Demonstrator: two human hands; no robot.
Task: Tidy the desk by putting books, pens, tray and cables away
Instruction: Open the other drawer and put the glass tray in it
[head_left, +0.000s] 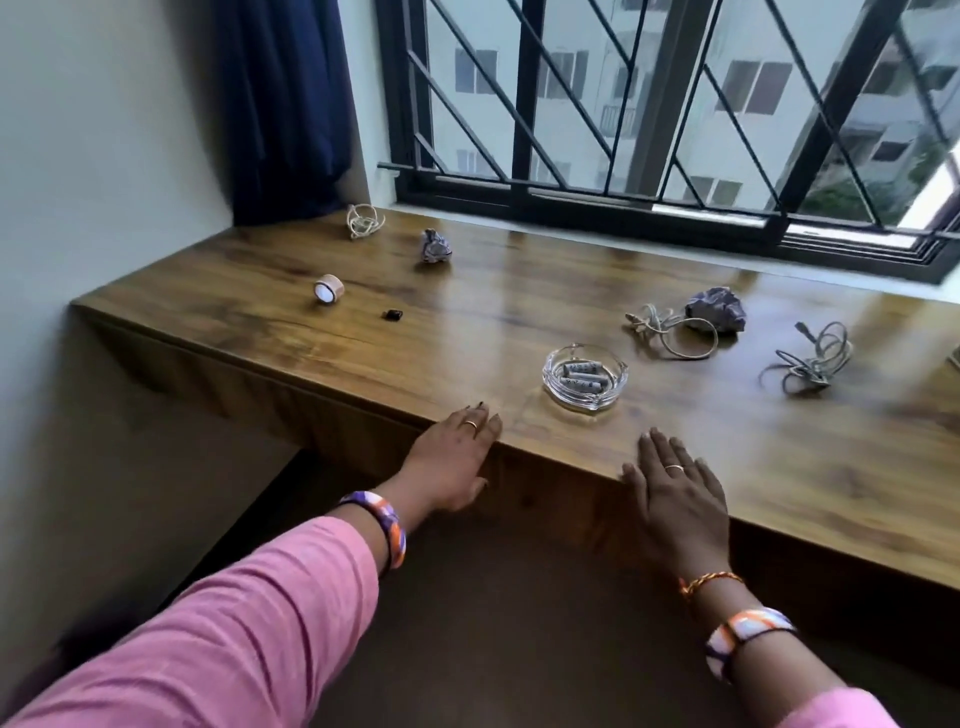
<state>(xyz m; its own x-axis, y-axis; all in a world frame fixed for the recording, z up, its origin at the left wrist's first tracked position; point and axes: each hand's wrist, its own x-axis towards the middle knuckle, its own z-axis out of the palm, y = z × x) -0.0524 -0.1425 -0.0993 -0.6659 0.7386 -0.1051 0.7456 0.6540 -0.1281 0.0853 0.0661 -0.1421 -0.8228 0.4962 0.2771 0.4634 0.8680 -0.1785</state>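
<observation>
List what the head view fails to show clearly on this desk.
- Small black item: too small to identify.
- Object at the right edge: cut off by the frame.
- Print on the cylinders in the glass tray: too small to read.
- Desk underside: hidden by its front panel.

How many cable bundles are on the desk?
3: a cream coiled cable far left by the curtain, a beige looped cable right of centre, and a grey tangled cable far right; more may lie off-frame.

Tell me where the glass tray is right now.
In the head view the glass tray sits near the desk's front edge, just beyond and between the left hand and right hand.
</observation>
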